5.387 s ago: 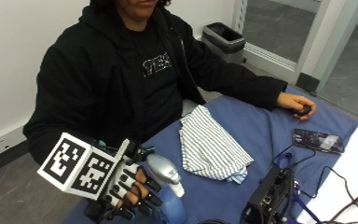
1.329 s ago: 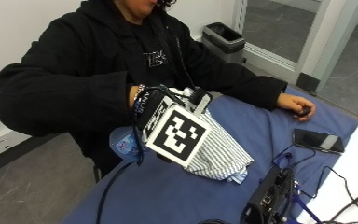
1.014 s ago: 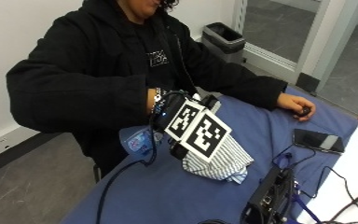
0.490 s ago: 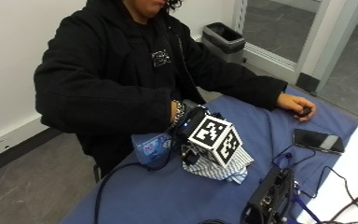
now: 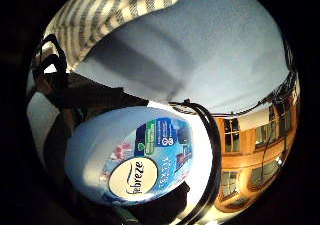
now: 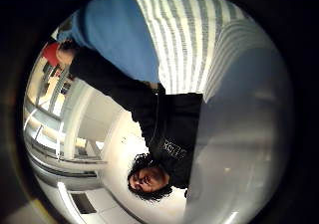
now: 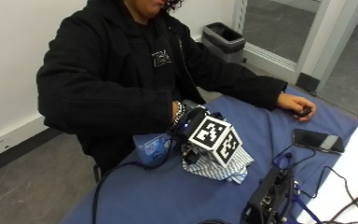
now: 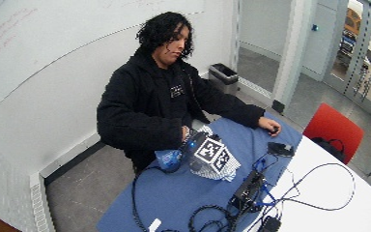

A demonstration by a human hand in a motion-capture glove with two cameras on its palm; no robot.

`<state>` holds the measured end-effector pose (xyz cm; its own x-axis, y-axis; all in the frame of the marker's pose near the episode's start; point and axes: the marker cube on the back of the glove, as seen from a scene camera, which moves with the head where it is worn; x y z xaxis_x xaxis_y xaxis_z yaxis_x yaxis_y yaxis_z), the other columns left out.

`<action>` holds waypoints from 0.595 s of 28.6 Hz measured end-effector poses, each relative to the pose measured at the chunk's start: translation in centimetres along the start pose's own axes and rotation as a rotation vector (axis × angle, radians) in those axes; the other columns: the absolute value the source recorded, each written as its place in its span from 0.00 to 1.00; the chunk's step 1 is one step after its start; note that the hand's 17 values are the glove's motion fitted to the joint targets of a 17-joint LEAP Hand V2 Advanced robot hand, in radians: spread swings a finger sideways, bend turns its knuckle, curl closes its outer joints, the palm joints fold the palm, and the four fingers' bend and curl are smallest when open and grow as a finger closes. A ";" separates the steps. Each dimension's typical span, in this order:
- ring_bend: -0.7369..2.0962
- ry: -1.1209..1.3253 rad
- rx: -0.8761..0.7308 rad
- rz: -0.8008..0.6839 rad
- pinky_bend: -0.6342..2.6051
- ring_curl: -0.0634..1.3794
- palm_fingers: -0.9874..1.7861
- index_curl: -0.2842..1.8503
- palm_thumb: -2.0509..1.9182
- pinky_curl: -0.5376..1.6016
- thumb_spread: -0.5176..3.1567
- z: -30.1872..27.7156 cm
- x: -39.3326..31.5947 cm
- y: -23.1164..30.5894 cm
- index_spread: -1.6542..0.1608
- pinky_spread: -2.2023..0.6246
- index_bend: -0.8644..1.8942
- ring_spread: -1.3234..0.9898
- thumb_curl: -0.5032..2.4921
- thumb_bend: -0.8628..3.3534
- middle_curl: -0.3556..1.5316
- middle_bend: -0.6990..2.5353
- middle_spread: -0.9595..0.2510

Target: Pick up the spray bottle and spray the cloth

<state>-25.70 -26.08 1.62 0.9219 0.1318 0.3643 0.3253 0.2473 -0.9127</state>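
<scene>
Blue cloth covers the table (image 7: 167, 196), and a person in a black hoodie sits at its edge. The gloved right hand (image 7: 188, 122) is raised just above the tabletop and holds the bottle (image 7: 154, 146), a pale blue spray bottle with a Febreze label that shows close to the palm in the little-finger-side view (image 5: 145, 167). In the outside view the bottle juts from the hand toward the table's near edge, tilted well off upright; its nozzle and the fingers round it are hidden behind the glove's fittings, so how the fingers lie on it cannot be told.

Striped white-and-grey cloth (image 7: 219, 165) lies bunched on the table just beside and partly under the hand; the same stripes fill one side of the thumb-side view (image 6: 199, 40).

Well apart, the person's bare hand (image 7: 295, 105) rests on the far part of the table with a small dark object under its fingers. A phone (image 7: 319, 140) lies flat near it, and a black device (image 7: 269, 198) with cables sits at the table's near side.
</scene>
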 end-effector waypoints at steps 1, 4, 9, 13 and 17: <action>0.53 -0.002 0.004 -0.009 0.36 0.41 0.82 0.44 0.78 0.47 0.25 -0.1 -0.2 0.2 0.77 0.69 0.39 0.49 0.46 0.20 0.50 0.42 0.64; 0.53 -0.006 0.009 -0.025 0.36 0.41 0.82 0.44 0.78 0.47 0.25 -0.1 -0.7 0.7 0.77 0.69 0.39 0.49 0.46 0.20 0.50 0.42 0.64; 0.52 -0.003 -0.008 -0.026 0.36 0.41 0.82 0.45 0.78 0.47 0.26 0.3 -1.6 1.1 0.77 0.69 0.39 0.49 0.46 0.20 0.50 0.42 0.64; 0.53 0.004 -0.007 -0.048 0.36 0.41 0.82 0.45 0.78 0.47 0.26 0.6 -2.9 1.2 0.76 0.69 0.38 0.49 0.46 0.20 0.50 0.42 0.64; 0.52 0.004 -0.001 -0.100 0.36 0.41 0.82 0.45 0.78 0.47 0.26 0.5 -4.7 1.6 0.76 0.69 0.38 0.49 0.46 0.20 0.51 0.42 0.64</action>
<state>-29.68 -25.83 -1.43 0.8857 0.1025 0.4528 0.4159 0.2586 -0.8719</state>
